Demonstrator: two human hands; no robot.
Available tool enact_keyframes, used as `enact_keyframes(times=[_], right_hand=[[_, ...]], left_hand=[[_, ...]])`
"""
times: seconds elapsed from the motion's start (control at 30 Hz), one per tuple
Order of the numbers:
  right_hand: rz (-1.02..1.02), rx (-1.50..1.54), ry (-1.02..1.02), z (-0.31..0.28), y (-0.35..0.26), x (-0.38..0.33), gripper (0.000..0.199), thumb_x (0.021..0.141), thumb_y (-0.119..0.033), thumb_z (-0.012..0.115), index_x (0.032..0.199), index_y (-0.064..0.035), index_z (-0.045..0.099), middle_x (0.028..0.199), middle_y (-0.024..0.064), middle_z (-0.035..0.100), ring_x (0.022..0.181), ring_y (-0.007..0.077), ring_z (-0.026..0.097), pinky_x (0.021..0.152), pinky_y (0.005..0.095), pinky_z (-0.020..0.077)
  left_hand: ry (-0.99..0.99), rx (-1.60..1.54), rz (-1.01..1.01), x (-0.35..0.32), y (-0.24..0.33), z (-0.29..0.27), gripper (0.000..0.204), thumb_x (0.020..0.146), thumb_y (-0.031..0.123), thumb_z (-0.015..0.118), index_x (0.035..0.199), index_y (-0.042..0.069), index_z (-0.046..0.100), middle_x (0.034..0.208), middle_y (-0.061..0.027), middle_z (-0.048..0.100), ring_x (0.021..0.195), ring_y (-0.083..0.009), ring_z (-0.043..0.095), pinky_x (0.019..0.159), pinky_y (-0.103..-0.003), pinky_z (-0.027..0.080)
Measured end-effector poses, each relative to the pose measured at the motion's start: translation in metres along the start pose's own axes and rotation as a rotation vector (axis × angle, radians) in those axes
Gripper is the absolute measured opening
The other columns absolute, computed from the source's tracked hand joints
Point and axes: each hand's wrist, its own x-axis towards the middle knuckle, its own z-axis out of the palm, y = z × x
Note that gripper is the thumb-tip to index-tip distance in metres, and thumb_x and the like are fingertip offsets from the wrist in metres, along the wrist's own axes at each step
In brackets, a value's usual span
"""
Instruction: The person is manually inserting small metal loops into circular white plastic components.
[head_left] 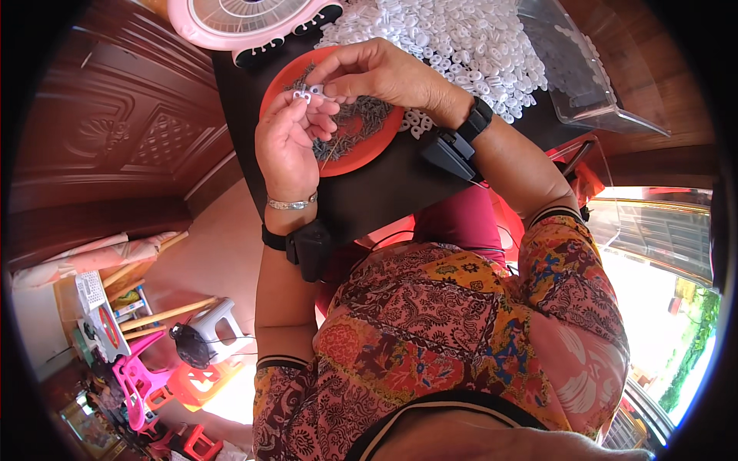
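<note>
Over a red-orange plate point(367, 155) my two hands meet, fingers pinched. Between the fingertips of my left hand point(290, 142) sits a small white plastic piece point(302, 96) with holes. My right hand point(388, 75) pinches at the same spot, where a second small white part point(316, 90) shows; fingers partly hide its shape. Many small grey metal pieces, like screws or pins point(346, 137), lie heaped in the plate. Beyond my right hand spreads a large pile of white oval plastic pieces point(453, 46) with holes.
The dark table point(369, 201) carries everything. A pink fan point(250, 19) stands at the far left, a clear plastic bin point(573, 69) lies at the far right. Stools point(219, 330) and a pink chair point(138, 373) stand on the floor at left. A black device is strapped to each wrist.
</note>
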Motion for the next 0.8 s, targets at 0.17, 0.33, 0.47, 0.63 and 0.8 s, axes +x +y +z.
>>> enact_keyframes(times=[0.17, 0.33, 0.47, 0.63, 0.8], right_hand=[[-0.067, -0.117, -0.128, -0.001, -0.006, -0.003, 0.019, 0.085, -0.007, 0.064, 0.103, -0.0013, 0.066, 0.089, -0.0003, 0.065, 0.077, 0.005, 0.055, 0.071, 0.0203, 0.0465], [-0.052, -0.131, -0.107, -0.001, -0.002, -0.003, 0.02, 0.085, -0.02, 0.066, 0.097, -0.0036, 0.067, 0.082, -0.0014, 0.064, 0.071, 0.0048, 0.056, 0.065, 0.0207, 0.0468], [0.005, -0.061, 0.031, -0.003, 0.003, 0.002, 0.019, 0.086, -0.022, 0.064, 0.093, -0.0045, 0.067, 0.079, -0.0019, 0.063, 0.07, 0.0048, 0.056, 0.061, 0.0195, 0.0469], [0.038, 0.034, 0.112, -0.008, 0.006, 0.005, 0.019, 0.088, -0.015, 0.061, 0.102, -0.0024, 0.064, 0.083, -0.0008, 0.063, 0.072, 0.0052, 0.057, 0.065, 0.0195, 0.0466], [0.055, 0.008, 0.064, -0.007, 0.004, 0.003, 0.018, 0.087, -0.011, 0.061, 0.103, -0.0017, 0.063, 0.086, 0.0003, 0.063, 0.073, 0.0059, 0.057, 0.066, 0.0199, 0.0473]], left_hand=[[-0.008, -0.091, -0.064, 0.001, 0.001, -0.004, 0.021, 0.088, 0.018, 0.046, 0.085, 0.0, 0.058, 0.078, -0.0138, 0.064, 0.062, -0.0169, 0.056, 0.058, -0.026, 0.042], [0.014, -0.16, -0.153, 0.002, -0.002, -0.003, 0.021, 0.087, 0.018, 0.046, 0.084, 0.0, 0.056, 0.075, -0.0138, 0.062, 0.061, -0.018, 0.056, 0.058, -0.027, 0.042], [0.023, -0.065, -0.139, 0.001, -0.001, 0.006, 0.018, 0.087, 0.017, 0.048, 0.084, 0.001, 0.057, 0.071, -0.0096, 0.061, 0.059, -0.0146, 0.055, 0.056, -0.024, 0.041], [0.118, 0.236, -0.115, -0.002, -0.002, 0.01, 0.016, 0.087, 0.017, 0.052, 0.079, 0.005, 0.059, 0.064, -0.0011, 0.057, 0.054, -0.0067, 0.049, 0.05, -0.019, 0.037], [0.162, 0.27, -0.104, -0.001, -0.005, 0.01, 0.016, 0.087, 0.017, 0.052, 0.078, 0.005, 0.059, 0.063, 0.0007, 0.054, 0.051, -0.0055, 0.044, 0.048, -0.019, 0.033]])
